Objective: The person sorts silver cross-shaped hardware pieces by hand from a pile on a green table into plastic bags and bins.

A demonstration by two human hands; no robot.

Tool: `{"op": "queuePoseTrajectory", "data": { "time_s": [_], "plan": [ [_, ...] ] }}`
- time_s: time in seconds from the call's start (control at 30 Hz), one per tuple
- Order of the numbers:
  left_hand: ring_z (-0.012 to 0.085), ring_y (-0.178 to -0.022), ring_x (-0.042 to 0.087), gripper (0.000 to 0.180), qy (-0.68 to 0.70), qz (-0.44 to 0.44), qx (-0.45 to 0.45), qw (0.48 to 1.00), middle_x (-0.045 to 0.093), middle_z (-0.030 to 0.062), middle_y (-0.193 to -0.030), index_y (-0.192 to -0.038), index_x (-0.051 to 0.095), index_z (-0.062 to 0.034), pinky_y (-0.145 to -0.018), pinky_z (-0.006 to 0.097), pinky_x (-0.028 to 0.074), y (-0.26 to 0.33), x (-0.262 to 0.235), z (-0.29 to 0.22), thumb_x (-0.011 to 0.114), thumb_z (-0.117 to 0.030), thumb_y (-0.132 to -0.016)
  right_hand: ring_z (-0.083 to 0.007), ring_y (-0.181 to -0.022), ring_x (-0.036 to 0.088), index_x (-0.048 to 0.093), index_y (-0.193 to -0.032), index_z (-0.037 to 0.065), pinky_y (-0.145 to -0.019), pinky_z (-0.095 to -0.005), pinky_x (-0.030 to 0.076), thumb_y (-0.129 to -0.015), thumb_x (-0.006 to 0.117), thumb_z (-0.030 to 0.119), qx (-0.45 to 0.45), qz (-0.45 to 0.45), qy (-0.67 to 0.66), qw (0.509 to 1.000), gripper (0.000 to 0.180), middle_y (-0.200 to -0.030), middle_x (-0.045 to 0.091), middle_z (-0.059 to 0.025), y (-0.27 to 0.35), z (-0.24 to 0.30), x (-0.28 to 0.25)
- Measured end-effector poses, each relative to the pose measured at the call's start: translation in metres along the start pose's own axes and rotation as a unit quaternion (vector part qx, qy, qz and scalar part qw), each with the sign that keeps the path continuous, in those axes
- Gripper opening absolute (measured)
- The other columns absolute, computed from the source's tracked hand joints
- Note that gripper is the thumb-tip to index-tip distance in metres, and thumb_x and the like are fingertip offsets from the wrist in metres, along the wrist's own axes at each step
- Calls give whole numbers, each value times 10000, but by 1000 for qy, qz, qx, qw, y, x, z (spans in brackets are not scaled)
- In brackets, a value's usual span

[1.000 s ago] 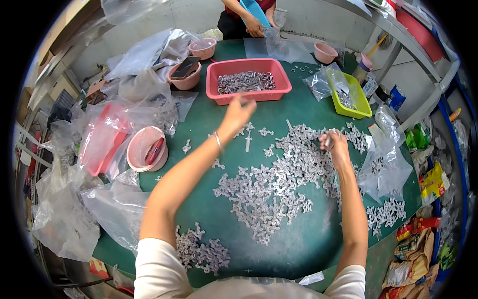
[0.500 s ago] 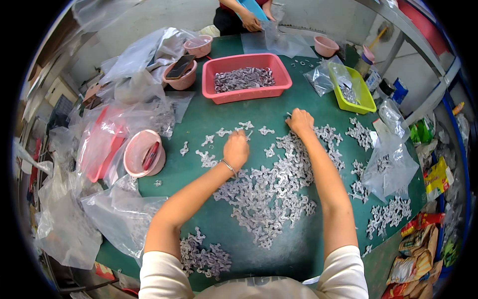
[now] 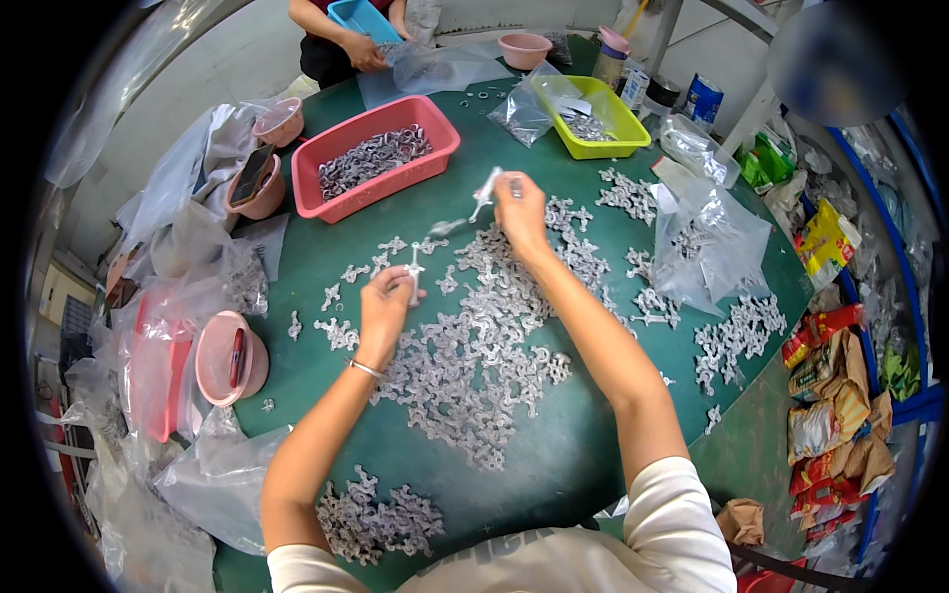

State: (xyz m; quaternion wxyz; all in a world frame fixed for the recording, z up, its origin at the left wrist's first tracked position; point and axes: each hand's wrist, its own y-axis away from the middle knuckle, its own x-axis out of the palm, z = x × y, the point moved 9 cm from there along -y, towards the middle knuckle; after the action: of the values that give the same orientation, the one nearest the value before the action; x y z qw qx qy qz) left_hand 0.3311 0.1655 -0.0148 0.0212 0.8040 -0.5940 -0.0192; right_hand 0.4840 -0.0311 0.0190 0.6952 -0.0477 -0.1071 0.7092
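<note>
Metal pieces [image 3: 460, 366], handled singly, we judge: left hand [image 3: 387, 296] and right hand [image 3: 521, 208] each pinch one; next move needs steadiness.

green table [image 3: 563, 445]: scattered grey parts [image 3: 455, 385], pink tub [image 3: 381, 188], yellow-green basket [image 3: 608, 149], clear bag [image 3: 727, 247].

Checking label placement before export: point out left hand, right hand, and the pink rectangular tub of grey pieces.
Left hand [image 3: 383, 303]: head view, middle of the hand.
Right hand [image 3: 522, 208]: head view, middle of the hand.
Pink rectangular tub [image 3: 390, 178]: head view, near outer wall.
</note>
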Motion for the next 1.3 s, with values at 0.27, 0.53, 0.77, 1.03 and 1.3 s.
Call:
{"op": "queuePoseTrajectory", "data": {
  "time_s": [0.27,0.53,0.77,1.03,1.3],
  "plan": [
    [102,-729,597,133,115,118,-122,979,622,78,-888,-996,522,3,-625,198,480,60,56,5,505,-74,-890,-124,-532,457,523,-922,51,-453,-245,327,-817,652,250,297,117,-208,925,260,-666,501,14,109,24,-130],
    [112,-748,580,182,90,159,-127,975,619,86,-889,-1035,499,23,-666,225,479,84,67,14,513,-70,-878,-357,-730,604,593,-913,84,-609,-454,469,-756,664,195,-101,108,645,750,205,-867,586,-121,138,37,-223],
    [117,-756,581,237,66,172,-132,974,624,98,-909,-1083,485,32,-677,233,479,102,73,12,516,-79,-876,-341,-723,589,542,-957,61,-619,-442,445,-807,625,202,-100,89,638,759,223,-880,533,-122,149,38,-224],
    [123,-725,598,240,74,190,-48,978,634,105,-877,-1085,498,55,-620,229,482,116,112,-8,524,-36,-864,-88,-488,377,531,-1052,45,-377,-209,270,-857,576,320,323,55,-378,866,340,-588,436,-1,193,25,-155],
    [148,-720,622,226,-67,192,155,967,547,112,-1017,-1064,551,33,-601,231,518,125,178,-42,565,-17,-845,-95,-622,477,524,-879,106,-397,-190,298,-869,598,297,345,85,-194,914,206,-667,482,10,208,3,-107]
  ]
}}
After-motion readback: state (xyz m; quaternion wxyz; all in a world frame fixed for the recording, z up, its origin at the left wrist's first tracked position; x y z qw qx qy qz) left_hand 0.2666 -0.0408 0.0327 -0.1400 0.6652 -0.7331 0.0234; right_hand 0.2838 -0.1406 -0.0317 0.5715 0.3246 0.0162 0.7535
